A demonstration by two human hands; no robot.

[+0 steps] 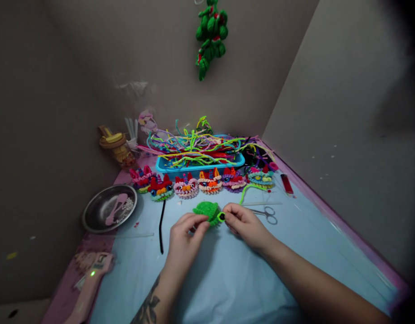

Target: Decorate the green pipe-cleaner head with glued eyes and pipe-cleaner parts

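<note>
Between my hands, a green fuzzy pipe-cleaner figure (206, 209) is held above the blue table cover. My left hand (188, 231) pinches its left side with thumb and fingers. At the figure's right side, my right hand (243, 223) pinches a small lime-green pipe-cleaner ring with a black centre (221, 217), which looks like an eye. Whether the ring touches the figure I cannot tell. A lime-green pipe cleaner (249, 188) lies just beyond my right hand, and scissors (268, 215) lie to its right. A black pipe cleaner (162, 227) is left of my left hand.
Several colourful pipe-cleaner heads (186, 186) line up before a blue tray (200, 167) heaped with pipe cleaners. On the left are a metal bowl (92, 209) with white beads and a pink glue gun (89, 288) with a lit green light. A red lighter (287, 183) lies at right.
</note>
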